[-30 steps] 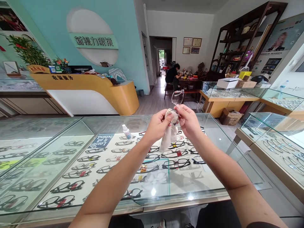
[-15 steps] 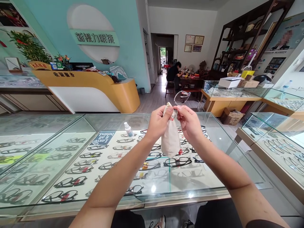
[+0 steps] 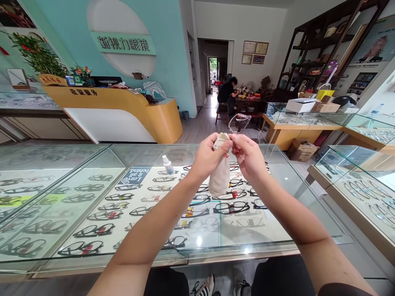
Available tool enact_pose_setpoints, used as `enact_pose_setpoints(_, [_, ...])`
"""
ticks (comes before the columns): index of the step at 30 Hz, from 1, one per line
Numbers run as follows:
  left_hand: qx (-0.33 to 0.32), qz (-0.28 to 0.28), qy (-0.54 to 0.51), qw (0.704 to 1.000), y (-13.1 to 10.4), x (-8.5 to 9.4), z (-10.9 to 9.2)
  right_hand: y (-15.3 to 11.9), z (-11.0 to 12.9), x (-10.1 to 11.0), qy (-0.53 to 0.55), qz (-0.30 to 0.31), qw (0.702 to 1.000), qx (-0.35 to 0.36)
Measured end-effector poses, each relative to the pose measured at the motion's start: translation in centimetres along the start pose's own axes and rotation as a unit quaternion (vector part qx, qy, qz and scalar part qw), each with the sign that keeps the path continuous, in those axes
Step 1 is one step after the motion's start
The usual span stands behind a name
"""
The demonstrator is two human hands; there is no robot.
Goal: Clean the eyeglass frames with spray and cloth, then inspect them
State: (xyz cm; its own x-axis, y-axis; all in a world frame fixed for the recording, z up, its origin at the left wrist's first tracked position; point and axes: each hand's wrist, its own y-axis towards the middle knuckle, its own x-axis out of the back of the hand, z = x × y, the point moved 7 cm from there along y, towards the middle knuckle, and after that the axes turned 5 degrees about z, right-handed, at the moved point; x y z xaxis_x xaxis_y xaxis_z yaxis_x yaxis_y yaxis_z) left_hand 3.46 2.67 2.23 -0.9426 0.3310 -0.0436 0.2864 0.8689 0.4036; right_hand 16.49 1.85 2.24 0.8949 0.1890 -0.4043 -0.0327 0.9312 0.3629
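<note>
My left hand (image 3: 210, 158) is closed round the upper part of a cream cloth pouch (image 3: 219, 181), which hangs down over the glass showcase. Close beside the pouch's mouth, my right hand (image 3: 247, 158) pinches a pair of glasses (image 3: 239, 123). Its thin clear frame sticks up above my fingertips, apart from the pouch's body; whether any of it touches the opening I cannot tell. A small white spray bottle (image 3: 168, 165) stands upright on the glass, left of my left hand.
Beneath my arms, the glass showcase (image 3: 197, 242) holds several rows of eyeglass frames (image 3: 231, 206). A blue printed card (image 3: 135, 175) lies among them. More showcases stand at right, with boxes (image 3: 300, 105) on one. Behind are a yellow counter (image 3: 157, 123) and a seated person (image 3: 226, 96).
The pouch has tilted, its bottom swinging slightly left, and more of its printed side shows near the mouth. Both hands keep their holds. The view has shifted slightly.
</note>
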Motion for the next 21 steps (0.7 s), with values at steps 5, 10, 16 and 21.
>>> enact_pose_setpoints(5, [-0.048, -0.042, 0.046, 0.997, -0.1, 0.6, -0.8, -0.2, 0.0, -0.2, -0.002, -0.006, 1.000, 0.009])
enact_pose_setpoints(10, [-0.009, 0.013, 0.014, 1.000, 0.2, 0.2, 0.0, 0.3, 0.2, 0.9, -0.006, -0.020, 1.000, 0.011])
enact_pose_setpoints(16, [0.011, 0.028, 0.024, 0.999, 0.2, -0.2, 0.1, 0.3, -0.1, 0.8, -0.018, -0.015, 1.000, 0.015])
enact_pose_setpoints(21, [-0.062, -0.033, 0.060, 0.996, 0.0, 0.1, -0.8, -0.2, -0.1, -0.2, -0.010, -0.003, 1.000, 0.015])
